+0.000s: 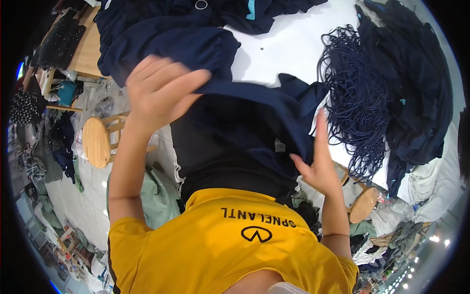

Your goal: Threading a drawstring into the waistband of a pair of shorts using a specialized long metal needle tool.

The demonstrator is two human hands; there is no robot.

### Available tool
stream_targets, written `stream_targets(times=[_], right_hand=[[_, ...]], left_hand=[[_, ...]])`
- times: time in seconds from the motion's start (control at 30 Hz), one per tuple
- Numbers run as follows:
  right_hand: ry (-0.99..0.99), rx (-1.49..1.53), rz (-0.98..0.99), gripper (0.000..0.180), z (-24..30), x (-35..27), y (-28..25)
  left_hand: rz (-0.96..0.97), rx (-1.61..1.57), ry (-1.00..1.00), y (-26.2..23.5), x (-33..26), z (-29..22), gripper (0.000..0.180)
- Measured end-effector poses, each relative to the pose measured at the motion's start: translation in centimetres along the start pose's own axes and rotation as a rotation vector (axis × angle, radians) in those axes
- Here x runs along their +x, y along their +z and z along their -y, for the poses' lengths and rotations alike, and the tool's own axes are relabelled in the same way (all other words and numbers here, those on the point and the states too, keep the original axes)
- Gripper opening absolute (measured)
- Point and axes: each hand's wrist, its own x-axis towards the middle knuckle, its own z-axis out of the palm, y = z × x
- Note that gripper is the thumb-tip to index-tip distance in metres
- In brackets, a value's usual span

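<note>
A navy blue garment (286, 105) is spread out in front of my body, its dark inside showing as a wide opening with a small pale label. My left hand (164, 90), slightly blurred, is raised at the upper left, its fingers closed on the garment's left edge. On the other side my right hand (320, 164) is beside the garment's right edge. Its thumb and fingers are stretched apart around the cloth, with no firm grip visible.
Behind the garment is a white tabletop (279, 49) with piled navy clothes (166, 46). Tangled navy cords (350, 98) and a dark fabric heap (416, 83) lie to the right. Wooden stools (97, 142) stand at both sides, with a green bag (159, 198) on the floor at left.
</note>
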Motion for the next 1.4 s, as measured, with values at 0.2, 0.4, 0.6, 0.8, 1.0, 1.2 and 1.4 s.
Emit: stream_targets(times=[0.2, 0.4, 0.6, 0.8, 1.0, 1.2, 1.4], right_hand=[[-0.251, -0.185, -0.381, 0.061, 6.5, 3.7, -4.9], [0.1, -0.106, -0.469, 0.018, 6.0, 0.7, -9.3], [0.117, -0.062, -0.289, 0.025, 2.9, -0.3, -10.4], [0.069, 0.227, -0.232, 0.024, 2.9, 1.0, -7.6], [0.02, 0.314, -0.036, 0.076, 4.5, 2.6, -4.8], [0.02, -0.066, -0.202, 0.101, -1.4, 2.1, -3.2], [0.203, 0.041, -0.141, 0.106, -4.5, -3.2, -1.0]], left_hand=[[-0.364, -0.164, 0.161, 7.8, 6.4, -5.8, 0.02], [-0.004, -0.67, -0.356, 12.6, 3.1, -8.2, 0.046], [0.903, -1.692, -0.641, 10.9, 0.3, -7.7, 0.026], [0.889, -1.496, -0.505, 10.6, 1.5, -8.9, 0.027], [0.688, -1.115, -0.424, 10.5, 1.1, -11.8, 0.021], [0.074, -0.478, -0.269, 7.0, 1.5, -7.9, 0.017], [-0.049, -0.041, 0.146, 1.9, 4.4, -0.2, 0.034]])
